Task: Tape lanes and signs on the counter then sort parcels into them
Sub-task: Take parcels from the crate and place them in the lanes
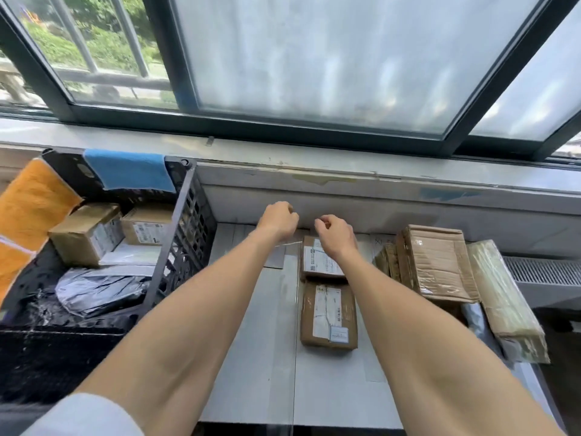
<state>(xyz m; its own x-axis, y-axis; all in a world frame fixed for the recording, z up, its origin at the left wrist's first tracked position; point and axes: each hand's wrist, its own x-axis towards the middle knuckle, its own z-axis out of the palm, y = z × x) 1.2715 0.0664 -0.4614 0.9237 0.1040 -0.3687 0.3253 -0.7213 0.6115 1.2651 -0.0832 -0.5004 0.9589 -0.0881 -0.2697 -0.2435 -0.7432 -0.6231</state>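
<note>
Over counter (251, 341) — left hand (278, 220), right hand (334, 236), curled

Pale sleeve (85, 416) on L upper arm (edge only), forearms (195, 309), left hand (278, 220), right hand (334, 234) bare

crate (191, 234) left of the counter (251, 341), near parcel (328, 316) before far parcel (314, 262) on it, cartons (437, 265) apparently stacked right.

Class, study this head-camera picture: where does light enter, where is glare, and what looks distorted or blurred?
In the head view, daylight enters through the frosted window pane, washing it pale; in the same head view, sheen glints on the black plastic bag in the crate; the wide lens bows the window frame and stretches the forearms; the parcel labels are too soft to read.
</note>
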